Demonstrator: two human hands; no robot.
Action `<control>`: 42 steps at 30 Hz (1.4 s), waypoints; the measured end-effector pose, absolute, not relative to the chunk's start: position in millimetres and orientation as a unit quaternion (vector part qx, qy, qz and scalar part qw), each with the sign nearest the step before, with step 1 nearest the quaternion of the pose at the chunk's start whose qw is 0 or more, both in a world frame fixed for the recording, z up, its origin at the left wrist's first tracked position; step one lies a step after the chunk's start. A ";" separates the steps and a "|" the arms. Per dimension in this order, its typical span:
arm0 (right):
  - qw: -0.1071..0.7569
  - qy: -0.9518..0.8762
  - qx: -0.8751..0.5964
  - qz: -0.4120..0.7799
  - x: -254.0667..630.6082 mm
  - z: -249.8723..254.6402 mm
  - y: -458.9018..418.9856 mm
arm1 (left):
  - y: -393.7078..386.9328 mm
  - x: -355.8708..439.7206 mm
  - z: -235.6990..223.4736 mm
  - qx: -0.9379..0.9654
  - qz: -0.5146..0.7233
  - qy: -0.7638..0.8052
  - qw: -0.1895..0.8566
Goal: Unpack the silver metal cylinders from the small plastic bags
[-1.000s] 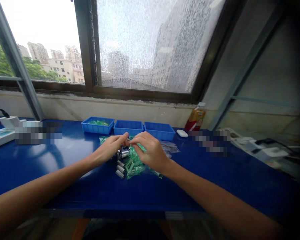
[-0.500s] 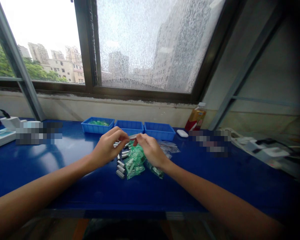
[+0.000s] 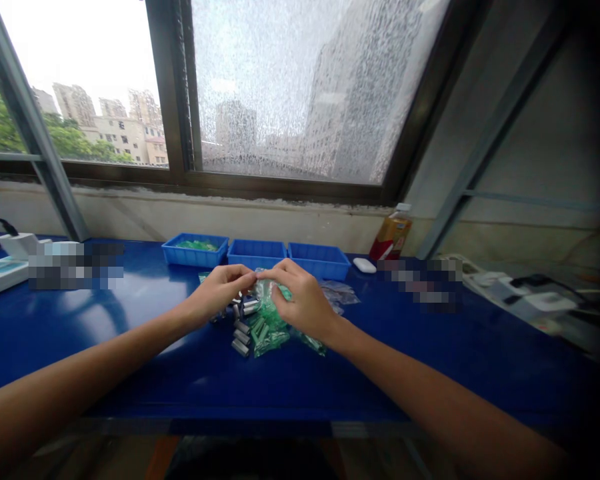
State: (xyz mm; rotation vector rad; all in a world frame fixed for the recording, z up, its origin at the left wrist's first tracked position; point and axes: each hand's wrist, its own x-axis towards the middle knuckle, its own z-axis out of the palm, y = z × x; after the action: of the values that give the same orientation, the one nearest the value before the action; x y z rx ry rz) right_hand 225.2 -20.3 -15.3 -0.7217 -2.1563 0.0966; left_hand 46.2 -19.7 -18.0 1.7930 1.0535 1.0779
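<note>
My left hand (image 3: 226, 288) is closed in a pinch above small silver-grey metal-looking pieces (image 3: 241, 338); what sits between its fingertips is too small to make out. My right hand (image 3: 304, 298) reaches in from the other side, index finger stretched to the left fingertips and thumb apart below. Beneath both hands lies a crumpled translucent green plastic bag (image 3: 275, 337) with similar short pieces showing in it. More of these pieces lie loose at its left, partly hidden by my left hand.
Three blue trays stand along the back: a left tray (image 3: 166, 255) with green plastic, a middle tray (image 3: 235, 251) and a right tray (image 3: 337, 267). Clear plastic bags (image 3: 343, 293) lie at right, near a white case (image 3: 365, 265) and a drink bottle (image 3: 393, 233).
The pale piece held between both hands no longer shows. My right index finger has stretched out toward the left fingertips, its thumb moving away. My left hand has shifted slightly down.
</note>
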 end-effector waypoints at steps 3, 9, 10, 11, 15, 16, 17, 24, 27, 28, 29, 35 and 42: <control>0.436 -0.851 -0.264 0.129 224.3 -12.8 -22.3 | -17.9 45.8 -17.8 0.693 0.443 0.412 0.393; 0.475 -0.774 -0.348 0.233 219.6 -18.9 -15.5 | -11.4 42.2 -20.2 0.757 0.425 0.398 0.297; 0.468 -0.772 -0.366 0.228 219.5 -20.0 -12.8 | -9.8 41.8 -22.2 0.770 0.415 0.399 0.275; 0.455 -0.774 -0.382 0.219 220.2 -20.4 -9.5 | -7.7 41.1 -24.4 0.783 0.403 0.404 0.249; 0.461 -0.760 -0.435 0.145 235.5 -11.7 10.5 | 6.6 31.5 -31.6 0.820 0.363 0.433 0.087; 0.482 -0.742 -0.451 0.119 242.9 -7.5 17.1 | 11.2 26.9 -32.1 0.821 0.355 0.444 0.049; 0.510 -0.718 -0.465 0.094 251.4 -3.1 23.9 | 15.9 21.6 -31.9 0.818 0.349 0.456 0.020; 0.593 -0.590 -0.541 -0.087 313.6 14.6 63.4 | 40.5 -14.0 -30.6 0.801 0.269 0.532 -0.053; 0.558 -0.589 -0.559 -0.172 327.8 9.0 74.5 | 46.8 -23.5 -36.3 0.799 0.189 0.567 -0.059; 0.524 -0.606 -0.572 -0.175 330.1 5.6 77.6 | 48.3 -25.9 -38.3 0.799 0.168 0.575 -0.055; 0.483 -0.628 -0.587 -0.166 331.1 1.8 80.4 | 49.5 -27.9 -39.9 0.800 0.153 0.579 -0.049; 0.380 -0.700 -0.589 -0.135 316.4 -14.2 81.9 | 50.2 -33.2 -38.7 0.806 0.133 0.576 -0.019; 0.403 -0.788 -0.458 -0.082 268.8 -10.0 38.9 | 44.4 -26.3 -24.1 0.781 0.201 0.590 -0.027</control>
State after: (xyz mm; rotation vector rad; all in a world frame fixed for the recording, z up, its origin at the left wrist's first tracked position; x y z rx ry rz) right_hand 268.8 38.9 -10.0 -1.1567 -1.9902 -0.2061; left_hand -26.3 44.4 -24.1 2.4973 1.8867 0.6419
